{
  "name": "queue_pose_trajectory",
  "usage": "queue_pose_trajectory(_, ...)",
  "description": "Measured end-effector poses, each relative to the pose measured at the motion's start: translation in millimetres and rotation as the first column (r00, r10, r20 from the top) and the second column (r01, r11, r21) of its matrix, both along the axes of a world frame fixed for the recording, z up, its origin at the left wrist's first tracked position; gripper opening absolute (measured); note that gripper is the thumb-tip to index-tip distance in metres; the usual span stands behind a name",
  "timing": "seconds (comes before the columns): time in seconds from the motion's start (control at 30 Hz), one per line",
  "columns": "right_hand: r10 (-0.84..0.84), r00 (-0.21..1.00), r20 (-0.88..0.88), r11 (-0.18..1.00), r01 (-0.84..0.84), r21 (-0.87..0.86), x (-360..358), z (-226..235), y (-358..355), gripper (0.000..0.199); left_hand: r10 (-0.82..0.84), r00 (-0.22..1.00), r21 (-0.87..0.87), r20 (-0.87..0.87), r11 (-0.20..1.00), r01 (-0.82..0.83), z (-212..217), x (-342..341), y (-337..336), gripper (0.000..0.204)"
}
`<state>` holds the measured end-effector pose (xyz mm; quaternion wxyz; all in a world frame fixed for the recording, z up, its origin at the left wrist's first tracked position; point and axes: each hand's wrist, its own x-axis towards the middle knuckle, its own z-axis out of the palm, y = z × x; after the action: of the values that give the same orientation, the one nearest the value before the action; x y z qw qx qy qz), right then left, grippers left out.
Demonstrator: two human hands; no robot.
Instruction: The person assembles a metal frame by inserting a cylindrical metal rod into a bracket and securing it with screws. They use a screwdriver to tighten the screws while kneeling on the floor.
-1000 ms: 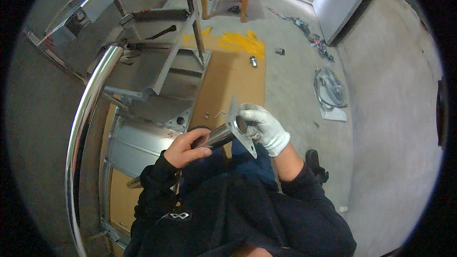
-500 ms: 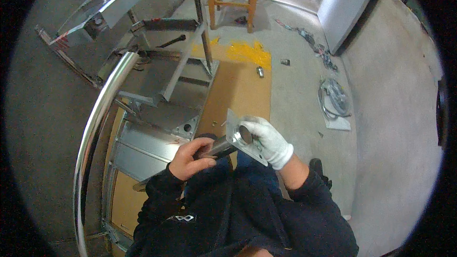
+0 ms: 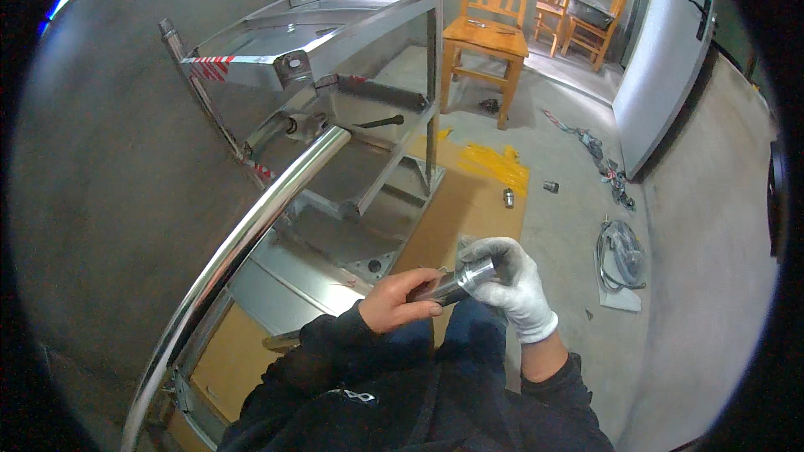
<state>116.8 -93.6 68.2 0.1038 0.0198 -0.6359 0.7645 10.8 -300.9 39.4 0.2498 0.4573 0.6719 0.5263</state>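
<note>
My bare left hand (image 3: 394, 300) is closed round the near end of a short dark metal tube (image 3: 441, 288), held above my lap. My right hand (image 3: 517, 291), in a white knitted glove, grips the far end, where a shiny metal collar (image 3: 477, 274) shows between its thumb and fingers. A sliver of a pale flat plate (image 3: 464, 242) peeks out behind the gloved fingers; most of it is hidden. The tube lies tilted, its far end slightly higher.
To my left stands a metal frame (image 3: 434, 59) with a long polished curved tube (image 3: 243, 238) beside it. Ahead are a cardboard sheet (image 3: 427, 238), two small metal fittings (image 3: 508, 197), and a wooden chair (image 3: 486, 38). Coiled hose (image 3: 620, 255) lies right, near the wall.
My view has tilted up and turned left. The plate, plainly visible round the tube before, is now mostly hidden. My gloved hand has turned and wrapped over the tube's shiny end.
</note>
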Motion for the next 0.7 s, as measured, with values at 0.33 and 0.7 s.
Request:
queue_pose_trajectory(0.33, 0.018, 0.999, -0.033, 0.988, -0.022, -0.153, -9, 27, -6, 0.058, -0.002, 0.999, 0.152, -0.054, 0.988, 0.01, 24, 1, 23, 0.048)
queue_pose_trajectory(0.7, -0.238, 0.713, -0.659, 0.817, 0.514, 0.262, -48, 246, 72, 0.039, -0.248, 0.968, 0.123, -0.042, 0.96, 0.252, 114, -48, 50, 0.054)
